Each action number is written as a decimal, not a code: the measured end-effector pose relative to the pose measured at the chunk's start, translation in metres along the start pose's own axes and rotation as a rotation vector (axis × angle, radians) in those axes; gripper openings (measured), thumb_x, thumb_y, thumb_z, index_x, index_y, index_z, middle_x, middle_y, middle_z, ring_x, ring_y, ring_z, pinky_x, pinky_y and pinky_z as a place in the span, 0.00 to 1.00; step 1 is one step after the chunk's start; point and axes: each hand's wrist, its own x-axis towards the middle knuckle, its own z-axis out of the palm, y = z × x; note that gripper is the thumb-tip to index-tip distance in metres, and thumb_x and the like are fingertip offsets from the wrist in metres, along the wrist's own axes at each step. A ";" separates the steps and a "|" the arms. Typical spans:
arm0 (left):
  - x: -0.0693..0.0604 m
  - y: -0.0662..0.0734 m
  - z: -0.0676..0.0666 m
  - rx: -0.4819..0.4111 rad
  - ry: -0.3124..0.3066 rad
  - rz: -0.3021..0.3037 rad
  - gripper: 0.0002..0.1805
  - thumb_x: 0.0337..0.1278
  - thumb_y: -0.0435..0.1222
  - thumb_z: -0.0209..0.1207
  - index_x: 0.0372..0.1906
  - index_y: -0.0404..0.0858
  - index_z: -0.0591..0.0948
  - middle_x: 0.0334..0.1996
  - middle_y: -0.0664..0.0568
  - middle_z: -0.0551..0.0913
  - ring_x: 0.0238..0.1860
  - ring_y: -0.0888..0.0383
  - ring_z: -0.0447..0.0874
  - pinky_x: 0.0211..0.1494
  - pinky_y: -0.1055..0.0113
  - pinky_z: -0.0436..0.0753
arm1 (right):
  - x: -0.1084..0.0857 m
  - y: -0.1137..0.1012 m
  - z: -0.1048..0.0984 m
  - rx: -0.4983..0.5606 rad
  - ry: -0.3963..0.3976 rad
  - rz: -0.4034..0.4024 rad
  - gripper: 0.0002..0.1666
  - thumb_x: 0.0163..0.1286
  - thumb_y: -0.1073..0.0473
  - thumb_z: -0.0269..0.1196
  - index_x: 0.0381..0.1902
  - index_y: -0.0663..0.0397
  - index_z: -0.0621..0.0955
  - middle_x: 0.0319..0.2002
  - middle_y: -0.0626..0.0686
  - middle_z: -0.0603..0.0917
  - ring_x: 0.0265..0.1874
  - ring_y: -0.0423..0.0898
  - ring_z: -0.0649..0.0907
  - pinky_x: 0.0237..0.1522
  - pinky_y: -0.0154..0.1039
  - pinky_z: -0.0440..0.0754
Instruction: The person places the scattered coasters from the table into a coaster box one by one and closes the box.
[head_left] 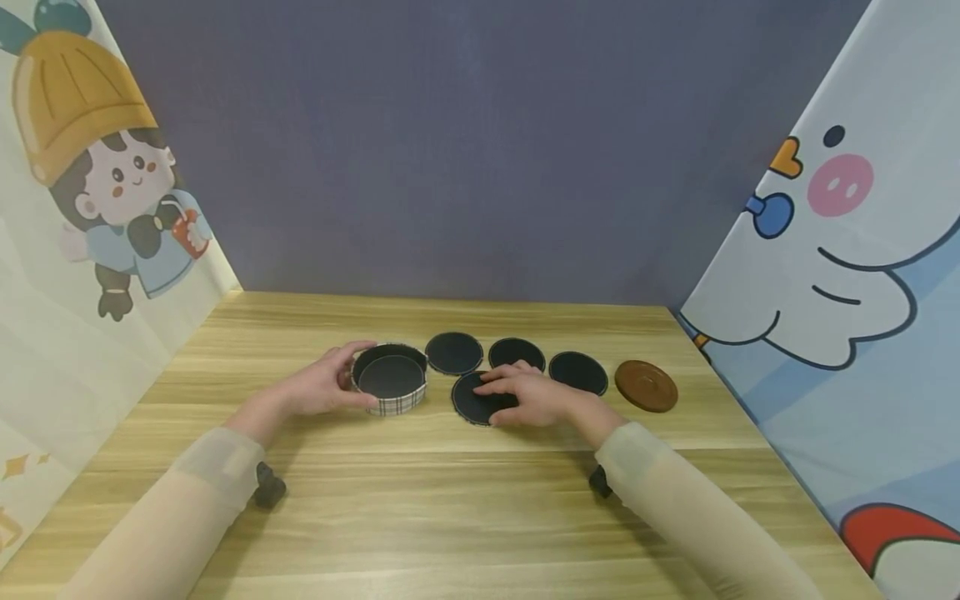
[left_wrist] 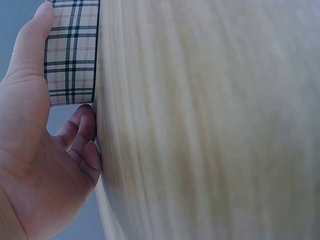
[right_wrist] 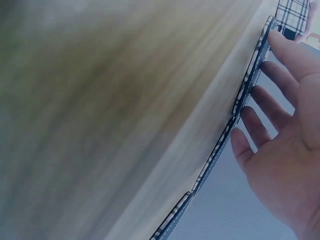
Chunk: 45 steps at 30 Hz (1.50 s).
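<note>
In the head view a round plaid coaster holder [head_left: 397,406] with a black inside stands on the table. My left hand [head_left: 330,383] holds it from the left, thumb on the near wall and fingers on the far side. The left wrist view shows its plaid wall [left_wrist: 72,55] beside the thumb. A round black coaster [head_left: 470,402] lies flat right of the holder. Over its right part rests my right hand [head_left: 532,396], fingers spread and loosely bent. The thumb is at its near edge; in the right wrist view the coaster's rim [right_wrist: 250,75] runs along the fingertips.
Behind the hands lie more black coasters: one at the left [head_left: 453,353], one in the middle [head_left: 517,350] and one at the right [head_left: 577,372]. A brown round disc [head_left: 647,386] lies farthest right. A grey panel [head_left: 465,150] closes off the table's back.
</note>
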 end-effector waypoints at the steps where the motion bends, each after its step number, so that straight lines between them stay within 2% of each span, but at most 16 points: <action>1: 0.000 0.000 0.000 -0.001 -0.001 0.000 0.61 0.59 0.52 0.80 0.88 0.45 0.55 0.67 0.30 0.68 0.59 0.41 0.79 0.65 0.42 0.82 | 0.000 0.000 0.000 0.005 0.002 0.001 0.34 0.79 0.44 0.70 0.79 0.41 0.78 0.84 0.52 0.69 0.81 0.62 0.65 0.80 0.71 0.61; 15: 0.000 -0.001 0.000 0.005 -0.010 0.002 0.60 0.61 0.52 0.79 0.89 0.46 0.55 0.67 0.31 0.68 0.58 0.42 0.79 0.63 0.44 0.82 | -0.001 0.000 0.000 0.073 -0.005 0.041 0.34 0.78 0.45 0.72 0.78 0.39 0.79 0.84 0.50 0.68 0.80 0.61 0.64 0.79 0.69 0.64; 22: 0.000 -0.001 0.000 0.017 -0.003 0.003 0.60 0.60 0.52 0.80 0.88 0.46 0.55 0.65 0.31 0.69 0.57 0.43 0.79 0.61 0.45 0.82 | -0.003 0.001 0.001 0.073 -0.013 0.043 0.35 0.77 0.46 0.73 0.79 0.38 0.79 0.85 0.50 0.68 0.82 0.61 0.63 0.80 0.68 0.65; 34: 0.000 -0.002 -0.001 0.006 -0.006 0.003 0.61 0.60 0.52 0.80 0.89 0.46 0.55 0.67 0.30 0.68 0.58 0.42 0.80 0.63 0.43 0.83 | -0.002 0.000 -0.001 0.071 -0.012 0.039 0.33 0.77 0.43 0.72 0.77 0.36 0.80 0.85 0.54 0.66 0.84 0.63 0.61 0.80 0.71 0.63; 45: -0.003 0.001 0.000 0.003 -0.002 0.012 0.60 0.60 0.52 0.80 0.89 0.46 0.55 0.67 0.29 0.68 0.60 0.40 0.80 0.66 0.37 0.82 | 0.008 -0.003 -0.001 0.036 -0.035 0.082 0.43 0.73 0.38 0.75 0.82 0.34 0.74 0.86 0.56 0.62 0.85 0.64 0.59 0.80 0.70 0.64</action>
